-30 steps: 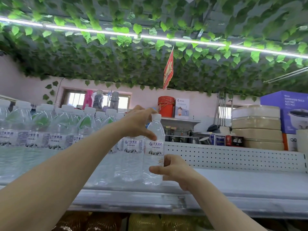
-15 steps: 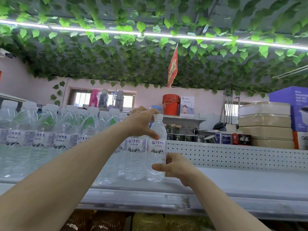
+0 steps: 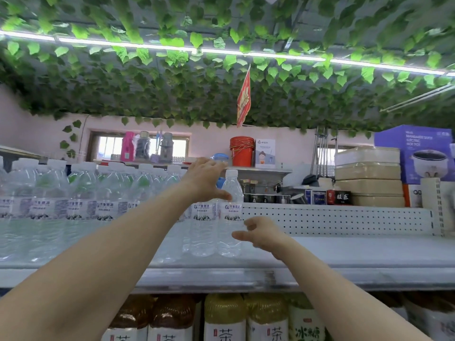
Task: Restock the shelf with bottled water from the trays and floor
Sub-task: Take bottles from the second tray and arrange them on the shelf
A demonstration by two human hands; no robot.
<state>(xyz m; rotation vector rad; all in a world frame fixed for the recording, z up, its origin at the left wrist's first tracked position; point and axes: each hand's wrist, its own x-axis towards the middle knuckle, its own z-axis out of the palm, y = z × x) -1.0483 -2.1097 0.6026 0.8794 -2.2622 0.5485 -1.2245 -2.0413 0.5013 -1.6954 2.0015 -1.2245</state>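
The person's left hand spreads with straight fingers above the caps, its thumb against the shoulder of the clear plastic water bottle with a white screw cap and blue-and-white label, steadying it without clasping; the right hand hangs loosely curled just beside the bottle's lower body, gripping nothing, and whether its fingertips touch the plastic cannot be told. The bottle stands upright on the pale grey metal shelf, at the right end of the long row of matching water bottles, close against its neighbour. Capped and seemingly full, it is probably fairly heavy, smooth and thin-walled, yielding under a squeeze, so the labelled waist or the stiffer neck looks the best hold. Tall amber and yellow tea bottles fill the level below; no trays show
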